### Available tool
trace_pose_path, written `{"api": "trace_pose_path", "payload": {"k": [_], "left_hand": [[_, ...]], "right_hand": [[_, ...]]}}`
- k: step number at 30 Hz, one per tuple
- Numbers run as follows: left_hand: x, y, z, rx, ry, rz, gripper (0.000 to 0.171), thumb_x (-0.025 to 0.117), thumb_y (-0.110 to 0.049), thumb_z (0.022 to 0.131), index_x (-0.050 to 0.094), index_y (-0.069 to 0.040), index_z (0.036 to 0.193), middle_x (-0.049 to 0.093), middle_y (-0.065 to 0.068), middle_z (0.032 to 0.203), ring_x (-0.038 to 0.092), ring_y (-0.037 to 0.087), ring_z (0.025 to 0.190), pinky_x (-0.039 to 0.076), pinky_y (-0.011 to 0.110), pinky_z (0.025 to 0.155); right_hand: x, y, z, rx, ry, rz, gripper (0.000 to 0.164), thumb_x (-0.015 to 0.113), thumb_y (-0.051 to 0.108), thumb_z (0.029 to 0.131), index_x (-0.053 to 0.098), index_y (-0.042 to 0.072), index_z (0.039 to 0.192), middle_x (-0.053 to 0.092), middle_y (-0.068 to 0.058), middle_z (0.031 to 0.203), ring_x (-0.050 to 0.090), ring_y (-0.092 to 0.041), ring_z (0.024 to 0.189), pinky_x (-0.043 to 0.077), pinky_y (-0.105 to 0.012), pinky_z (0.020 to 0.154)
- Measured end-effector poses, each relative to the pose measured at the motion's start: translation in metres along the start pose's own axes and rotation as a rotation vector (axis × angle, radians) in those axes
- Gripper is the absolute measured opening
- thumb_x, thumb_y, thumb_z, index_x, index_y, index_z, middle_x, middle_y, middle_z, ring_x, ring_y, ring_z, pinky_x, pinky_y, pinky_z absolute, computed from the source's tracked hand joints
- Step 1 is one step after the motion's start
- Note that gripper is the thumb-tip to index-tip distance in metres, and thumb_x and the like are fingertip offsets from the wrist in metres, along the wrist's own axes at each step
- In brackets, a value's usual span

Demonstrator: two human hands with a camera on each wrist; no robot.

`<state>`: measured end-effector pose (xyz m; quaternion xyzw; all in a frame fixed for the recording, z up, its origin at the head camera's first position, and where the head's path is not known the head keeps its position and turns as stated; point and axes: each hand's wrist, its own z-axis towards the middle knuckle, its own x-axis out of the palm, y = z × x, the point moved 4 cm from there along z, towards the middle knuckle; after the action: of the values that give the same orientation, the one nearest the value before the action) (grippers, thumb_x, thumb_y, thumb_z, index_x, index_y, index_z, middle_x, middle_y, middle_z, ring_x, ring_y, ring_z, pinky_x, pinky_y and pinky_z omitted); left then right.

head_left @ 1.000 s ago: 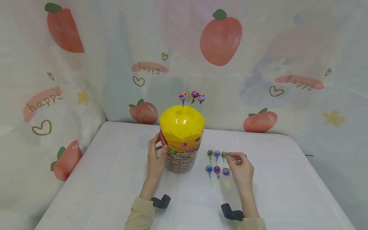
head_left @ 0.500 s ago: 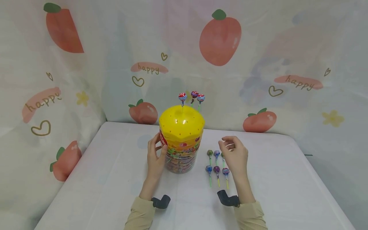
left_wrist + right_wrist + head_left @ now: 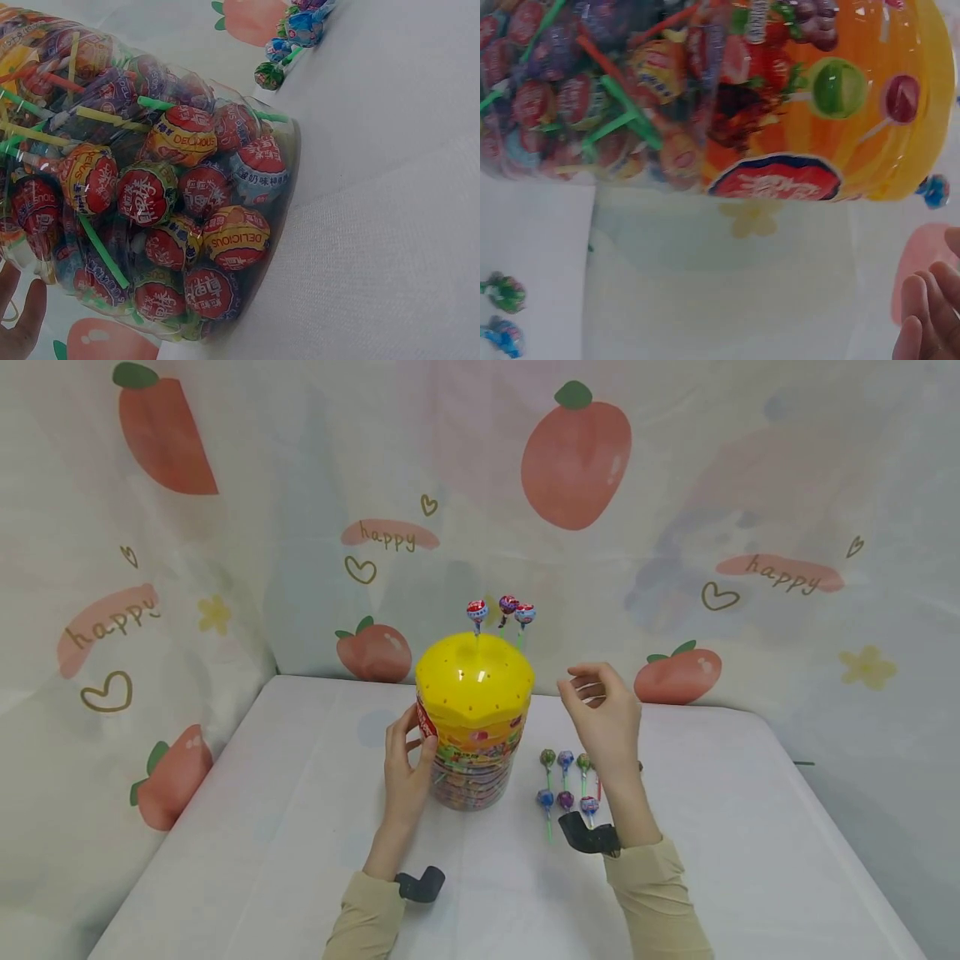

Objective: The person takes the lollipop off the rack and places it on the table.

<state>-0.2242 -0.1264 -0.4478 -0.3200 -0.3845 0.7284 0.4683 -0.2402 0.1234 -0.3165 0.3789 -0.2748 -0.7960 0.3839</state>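
Note:
A tall clear jar [image 3: 471, 785] of lollipops with a domed yellow lid [image 3: 468, 677] stands upright on the table. My left hand [image 3: 407, 781] holds its left side, thumb at the front and fingers bent against the wall; in the left wrist view, fingertips [image 3: 28, 319] show beside the plastic. Three lollipops [image 3: 477, 612] stick up from holes at the back of the lid. To the right of the lid, my right hand [image 3: 609, 718] is raised above the table, fingers loosely curved, thumb apart. No thing shows between the fingers [image 3: 922, 307] in the right wrist view.
Right of the jar, several lollipops lie in two rows on the white table [image 3: 300, 827], among them a green one [image 3: 548, 757] and a blue one [image 3: 545, 799]. My right forearm covers part of them. A fruit-printed cloth [image 3: 480, 460] hangs behind.
My right hand has risen from beside the lollipops on the table, up and slightly left to about lid height. My left hand and the jar have stayed in place.

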Motion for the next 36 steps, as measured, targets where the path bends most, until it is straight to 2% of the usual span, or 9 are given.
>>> {"api": "trace_pose_path", "payload": {"k": [4, 7, 12, 15, 20, 29, 32, 36], "left_hand": [[0.001, -0.001, 0.000, -0.017, 0.001, 0.007, 0.054, 0.058, -0.020, 0.095, 0.038, -0.019, 0.146, 0.046, 0.008, 0.136, 0.044, 0.021, 0.127, 0.046, 0.050, 0.099], [0.001, -0.004, 0.001, -0.033, 0.003, -0.001, 0.056, 0.058, -0.014, 0.094, 0.038, -0.015, 0.146, 0.045, 0.012, 0.137, 0.043, 0.025, 0.127, 0.044, 0.053, 0.100], [-0.003, -0.026, 0.000, -0.035, 0.014, -0.021, 0.055, 0.056, -0.007, 0.093, 0.037, -0.004, 0.145, 0.044, 0.021, 0.135, 0.042, 0.034, 0.126, 0.042, 0.059, 0.100], [-0.005, -0.039, 0.000, -0.030, 0.020, -0.017, 0.054, 0.055, -0.007, 0.093, 0.038, -0.001, 0.144, 0.044, 0.022, 0.134, 0.043, 0.034, 0.125, 0.043, 0.059, 0.099], [-0.006, -0.043, -0.001, -0.021, 0.021, -0.027, 0.053, 0.055, -0.005, 0.093, 0.038, 0.000, 0.143, 0.044, 0.023, 0.133, 0.043, 0.036, 0.125, 0.042, 0.060, 0.099], [-0.006, -0.041, 0.000, -0.002, 0.017, -0.035, 0.053, 0.055, -0.004, 0.092, 0.039, 0.001, 0.142, 0.045, 0.024, 0.132, 0.044, 0.036, 0.124, 0.042, 0.062, 0.097], [-0.003, -0.024, 0.000, 0.002, 0.015, -0.034, 0.054, 0.056, -0.007, 0.093, 0.039, -0.005, 0.144, 0.045, 0.020, 0.134, 0.044, 0.033, 0.125, 0.043, 0.060, 0.098], [-0.001, -0.002, 0.001, 0.015, 0.008, -0.018, 0.055, 0.057, -0.015, 0.094, 0.039, -0.017, 0.146, 0.046, 0.011, 0.135, 0.045, 0.025, 0.126, 0.045, 0.053, 0.098]], "right_hand": [[0.003, 0.010, 0.009, 0.022, 0.049, 0.077, 0.024, 0.070, 0.020, 0.087, 0.066, 0.006, 0.107, 0.066, -0.010, 0.094, 0.057, -0.013, 0.082, 0.045, -0.015, 0.073], [0.005, 0.018, 0.015, 0.005, 0.066, 0.096, 0.025, 0.070, 0.020, 0.088, 0.066, 0.006, 0.109, 0.066, -0.010, 0.095, 0.056, -0.012, 0.083, 0.045, -0.015, 0.074], [0.008, 0.029, 0.027, -0.054, 0.051, 0.100, 0.024, 0.070, 0.017, 0.087, 0.066, 0.005, 0.107, 0.066, -0.012, 0.093, 0.058, -0.014, 0.082, 0.046, -0.015, 0.072], [0.011, 0.034, 0.033, -0.070, 0.044, 0.102, 0.023, 0.070, 0.017, 0.087, 0.066, 0.005, 0.106, 0.066, -0.013, 0.093, 0.059, -0.017, 0.082, 0.046, -0.016, 0.072], [0.016, 0.038, 0.045, -0.085, 0.029, 0.086, 0.023, 0.070, 0.016, 0.086, 0.066, 0.004, 0.106, 0.067, -0.014, 0.093, 0.060, -0.020, 0.081, 0.045, -0.012, 0.070], [0.027, 0.044, 0.060, -0.112, 0.035, 0.099, 0.026, 0.072, 0.012, 0.084, 0.066, 0.001, 0.107, 0.068, -0.015, 0.092, 0.063, -0.024, 0.081, 0.045, -0.008, 0.067], [0.031, 0.045, 0.063, -0.100, 0.058, 0.090, 0.027, 0.071, 0.013, 0.085, 0.065, 0.002, 0.108, 0.067, -0.015, 0.093, 0.062, -0.025, 0.081, 0.046, -0.010, 0.069], [0.035, 0.044, 0.065, -0.082, 0.078, 0.076, 0.028, 0.071, 0.015, 0.085, 0.064, 0.003, 0.109, 0.067, -0.015, 0.095, 0.062, -0.026, 0.080, 0.049, -0.019, 0.072]]}}
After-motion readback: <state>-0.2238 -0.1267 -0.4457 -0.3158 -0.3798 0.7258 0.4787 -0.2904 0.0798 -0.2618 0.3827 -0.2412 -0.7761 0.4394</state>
